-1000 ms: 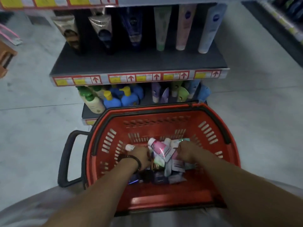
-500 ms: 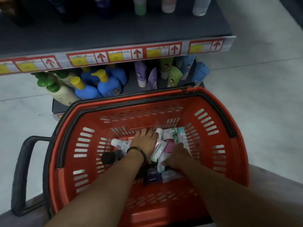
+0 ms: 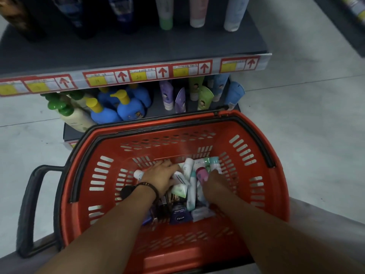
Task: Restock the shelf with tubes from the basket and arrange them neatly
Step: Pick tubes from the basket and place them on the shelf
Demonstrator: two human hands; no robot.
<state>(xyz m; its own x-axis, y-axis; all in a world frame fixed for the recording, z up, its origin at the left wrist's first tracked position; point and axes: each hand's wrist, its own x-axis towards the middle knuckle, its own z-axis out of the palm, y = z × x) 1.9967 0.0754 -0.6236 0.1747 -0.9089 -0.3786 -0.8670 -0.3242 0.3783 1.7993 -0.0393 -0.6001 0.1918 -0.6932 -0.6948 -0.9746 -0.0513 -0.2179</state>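
change: left hand (image 3: pixel 161 177) now flattened, fingers apart, on heap's 9 o'clock side | right hand (image 3: pixel 214 183) buried at 3 o'clock, grip cannot be told | mixed plastic tubes (image 3: pixel 190 186) still in slotted red plastic basket (image 3: pixel 256 155) | dark grey shelf (image 3: pixel 138 48), 12 o'clock: nothing lifted yet

The basket (image 3: pixel 256 135) sits before the shelf (image 3: pixel 138 46), tubes (image 3: pixel 190 191) piled in its bottom, the left hand (image 3: pixel 160 177) on the pile's left, the right hand (image 3: pixel 214 182) on its right; behind, pump bottles (image 3: pixel 118 109) stand left of standing tubes (image 3: pixel 181 97) on the lower shelf (image 3: pixel 67 133)
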